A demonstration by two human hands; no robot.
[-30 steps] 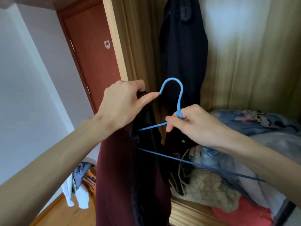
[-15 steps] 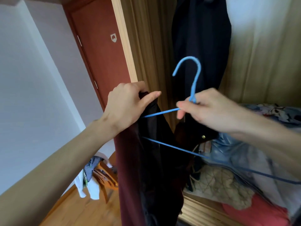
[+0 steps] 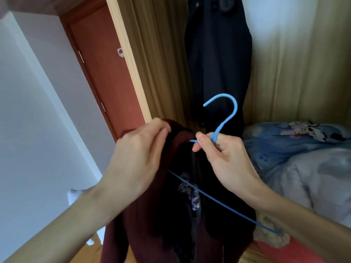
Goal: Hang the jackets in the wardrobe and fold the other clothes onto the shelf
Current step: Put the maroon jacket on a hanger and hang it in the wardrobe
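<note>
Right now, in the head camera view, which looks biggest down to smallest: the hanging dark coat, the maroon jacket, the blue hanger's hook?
1. Hanging dark coat and maroon jacket: alike; the jacket is nearer and cut off, so unranked.
2. Blue hanger's hook: clearly smallest.

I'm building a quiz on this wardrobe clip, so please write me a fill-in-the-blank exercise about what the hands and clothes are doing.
1. The right hand pinches the neck of a wire hanger coloured ____.
2. The left hand grips the shoulder of the ____ jacket.
3. The hanger's hook points ____.
4. Behind the hook a ____ coat hangs in the wardrobe.

Missing words: blue; maroon; up; dark
</note>
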